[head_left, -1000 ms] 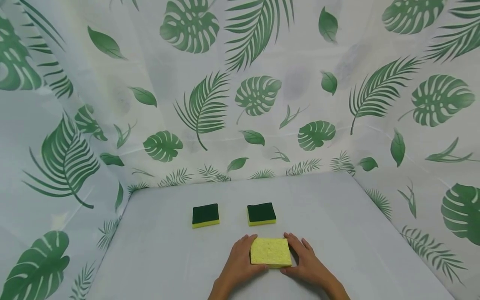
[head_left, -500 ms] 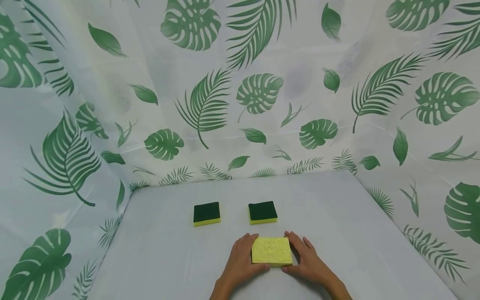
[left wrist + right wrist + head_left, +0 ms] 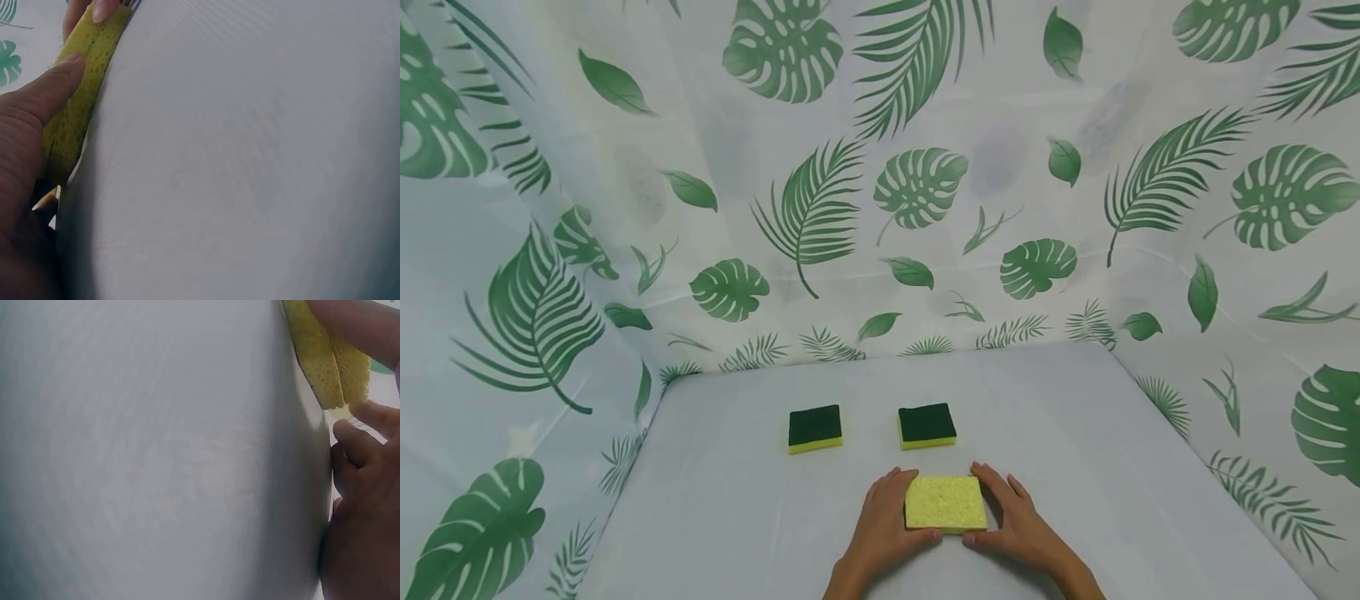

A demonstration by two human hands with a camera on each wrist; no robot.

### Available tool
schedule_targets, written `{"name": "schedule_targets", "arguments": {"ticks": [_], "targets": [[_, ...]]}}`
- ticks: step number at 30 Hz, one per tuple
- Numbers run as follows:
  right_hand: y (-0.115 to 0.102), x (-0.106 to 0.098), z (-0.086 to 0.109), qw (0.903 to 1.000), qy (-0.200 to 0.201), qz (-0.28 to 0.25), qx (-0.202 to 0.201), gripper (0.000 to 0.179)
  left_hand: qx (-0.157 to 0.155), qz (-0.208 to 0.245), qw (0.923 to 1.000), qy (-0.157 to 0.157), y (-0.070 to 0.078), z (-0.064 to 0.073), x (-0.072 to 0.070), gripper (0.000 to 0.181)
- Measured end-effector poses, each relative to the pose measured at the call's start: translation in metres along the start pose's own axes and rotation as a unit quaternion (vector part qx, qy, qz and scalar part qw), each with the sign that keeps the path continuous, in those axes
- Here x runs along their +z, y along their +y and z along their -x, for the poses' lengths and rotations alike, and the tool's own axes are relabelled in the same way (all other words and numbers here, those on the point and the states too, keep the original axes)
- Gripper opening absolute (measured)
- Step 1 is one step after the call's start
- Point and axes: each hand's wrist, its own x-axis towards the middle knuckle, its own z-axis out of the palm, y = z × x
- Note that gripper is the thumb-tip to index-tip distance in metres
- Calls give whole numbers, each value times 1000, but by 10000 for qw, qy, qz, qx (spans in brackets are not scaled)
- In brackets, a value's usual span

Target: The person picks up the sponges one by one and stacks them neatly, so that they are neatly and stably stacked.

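A yellow sponge (image 3: 946,503) lies yellow face up at the near middle of the table, between both hands. My left hand (image 3: 883,518) grips its left end, with the thumb on the near edge and the forefinger at the far corner. The right hand (image 3: 1013,521) holds the opposite end in the same manner. From the left wrist, the left thumb (image 3: 59,87) presses on the porous side of the sponge (image 3: 94,69). A lengthwise line shows along the sponge (image 3: 328,369) in the right wrist view, close over the white surface.
Two yellow sponges with dark green scouring tops lie farther back, the left sponge (image 3: 816,428) apart from the right sponge (image 3: 927,425). The white-covered table (image 3: 715,500) meets a leaf-patterned curtain (image 3: 865,208) behind and on both sides.
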Motion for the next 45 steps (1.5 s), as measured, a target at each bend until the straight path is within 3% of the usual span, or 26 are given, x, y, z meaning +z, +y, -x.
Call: {"name": "schedule_targets", "arguments": {"ticks": [5,19,28,32,36,45], "targets": [[-2,0,4,9995,5,-111,298,107,-37,21,10000,-28,2,1,0,96],[5,0,2,9993,125,-329,79,98,-390,302,9987,-142,7,1,-3,108],[3,0,2,9991,97,-328,261,97,-826,1085,9906,-72,9,5,-9,99],[0,0,2,9991,73,-266,327,96,-933,1499,9841,201,6,9,-15,83],[-1,0,1,9992,74,-256,307,97,-938,1769,9770,729,0,11,-25,62],[-1,1,0,9993,33,-194,327,97,-761,1529,9718,1628,-16,10,-57,18]]}}
